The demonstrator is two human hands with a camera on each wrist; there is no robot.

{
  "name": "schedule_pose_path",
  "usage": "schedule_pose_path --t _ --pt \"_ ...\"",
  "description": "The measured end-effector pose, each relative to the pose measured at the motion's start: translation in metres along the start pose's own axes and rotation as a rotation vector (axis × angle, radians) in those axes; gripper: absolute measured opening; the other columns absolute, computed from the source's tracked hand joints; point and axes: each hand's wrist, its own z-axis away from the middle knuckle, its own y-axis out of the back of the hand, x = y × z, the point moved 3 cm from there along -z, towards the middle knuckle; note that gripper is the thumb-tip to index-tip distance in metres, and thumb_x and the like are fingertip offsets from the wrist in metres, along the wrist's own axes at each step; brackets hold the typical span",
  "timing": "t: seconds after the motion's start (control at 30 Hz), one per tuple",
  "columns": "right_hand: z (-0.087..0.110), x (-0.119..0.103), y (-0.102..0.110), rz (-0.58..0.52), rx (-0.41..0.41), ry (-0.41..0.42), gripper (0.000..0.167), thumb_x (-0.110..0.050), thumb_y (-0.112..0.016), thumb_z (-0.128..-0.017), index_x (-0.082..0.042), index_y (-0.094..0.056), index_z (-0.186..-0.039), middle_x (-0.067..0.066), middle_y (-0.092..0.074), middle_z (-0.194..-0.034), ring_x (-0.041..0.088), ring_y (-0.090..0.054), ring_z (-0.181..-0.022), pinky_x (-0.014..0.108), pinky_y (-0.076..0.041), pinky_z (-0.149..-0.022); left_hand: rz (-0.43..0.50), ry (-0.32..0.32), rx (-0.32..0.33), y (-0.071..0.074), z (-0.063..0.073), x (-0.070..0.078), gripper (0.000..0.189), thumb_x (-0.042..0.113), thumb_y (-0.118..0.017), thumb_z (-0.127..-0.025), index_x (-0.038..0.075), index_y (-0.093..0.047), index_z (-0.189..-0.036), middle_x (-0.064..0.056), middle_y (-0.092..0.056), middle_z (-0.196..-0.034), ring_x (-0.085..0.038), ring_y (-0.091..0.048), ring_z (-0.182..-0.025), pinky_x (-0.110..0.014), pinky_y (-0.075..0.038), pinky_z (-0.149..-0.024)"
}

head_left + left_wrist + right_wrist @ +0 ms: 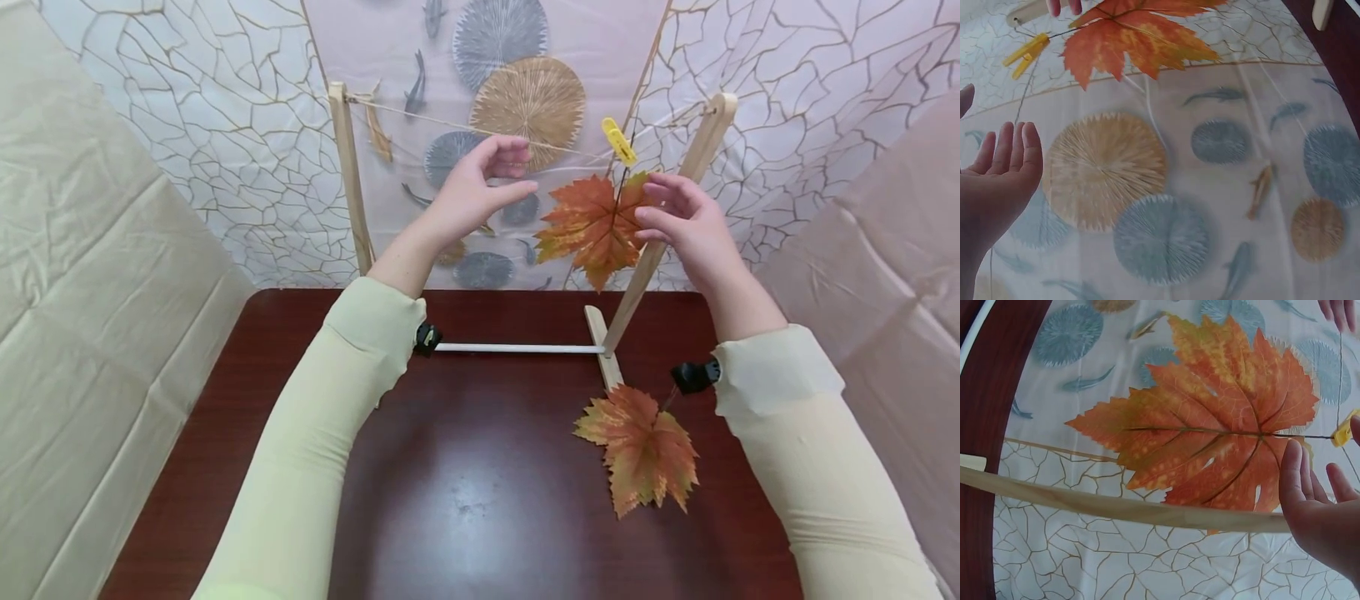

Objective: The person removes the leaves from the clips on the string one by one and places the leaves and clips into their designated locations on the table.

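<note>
An orange-and-yellow maple leaf [596,223] hangs by its stem from a yellow clothespin [618,142], which is clipped to a thin string [450,125]. My right hand [688,218] is beside the leaf's right edge with its fingers loosely bent; in the right wrist view its fingertips [1293,453] overlap the leaf, and whether they touch it I cannot tell. Left of the leaf, my left hand [480,187] is raised near the string, fingers relaxed and holding nothing. Seen from the left wrist, the clothespin [1025,55] grips the string above the leaf stem.
The string runs between two wooden posts [348,167] of a frame with a white crossbar [517,348] near the table. A second maple leaf [641,450] lies on the dark red table [465,517] at the front right. Patterned cloth [262,167] covers the back.
</note>
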Motion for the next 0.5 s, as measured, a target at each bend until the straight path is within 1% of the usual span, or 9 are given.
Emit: schedule_pose_path --t 0.17,0.27,0.33,0.4,0.5 --pt "-0.007 -0.005 -0.008 -0.035 0.023 -0.006 0.060 -0.009 -0.064 -0.087 -0.006 -0.036 -0.141 0.014 -0.037 -0.142 0.010 -0.057 -0.094 0.015 -0.052 -0.069 0.003 0.006 0.005 -0.009 -0.012 0.010 0.055 0.015 -0.067 -0.086 0.008 -0.043 -0.135 -0.006 -0.053 -0.132 -0.018 -0.052 -0.118 -0.018 -0.045 -0.093" --pt "-0.011 -0.006 -0.013 -0.019 0.024 -0.010 0.060 -0.007 -0.062 -0.088 -0.006 -0.035 -0.142 0.016 -0.031 -0.148 0.008 -0.055 -0.094 0.015 -0.052 -0.068 -0.006 0.016 -0.002 -0.015 -0.019 0.016 0.058 0.016 -0.068 -0.085 0.010 -0.041 -0.137 -0.004 -0.051 -0.135 -0.017 -0.050 -0.121 -0.016 -0.044 -0.094" --pt "-0.015 -0.007 -0.016 -0.014 0.030 -0.017 0.060 -0.006 -0.061 -0.088 -0.006 -0.035 -0.142 0.016 -0.029 -0.149 0.008 -0.055 -0.093 0.015 -0.053 -0.068 -0.015 0.024 -0.009 -0.018 -0.024 0.020 0.059 0.017 -0.068 -0.085 0.011 -0.041 -0.138 -0.003 -0.050 -0.137 -0.016 -0.049 -0.123 -0.015 -0.042 -0.095" --pt "-0.018 -0.008 -0.019 -0.008 0.047 -0.022 0.058 -0.004 -0.061 -0.088 -0.005 -0.037 -0.140 0.016 -0.032 -0.147 0.007 -0.055 -0.092 0.015 -0.053 -0.067 -0.026 0.036 -0.019 -0.021 -0.029 0.023 0.060 0.017 -0.068 -0.086 0.011 -0.040 -0.139 -0.003 -0.049 -0.138 -0.014 -0.048 -0.124 -0.014 -0.041 -0.096" --pt "-0.022 -0.009 -0.023 -0.019 0.075 -0.040 0.049 -0.004 -0.062 -0.087 -0.003 -0.044 -0.133 0.010 -0.044 -0.134 0.007 -0.057 -0.089 0.016 -0.053 -0.066 -0.042 0.056 -0.031 -0.026 -0.037 0.028 0.061 0.018 -0.067 -0.086 0.011 -0.038 -0.140 -0.003 -0.047 -0.140 -0.012 -0.047 -0.125 -0.013 -0.040 -0.097"
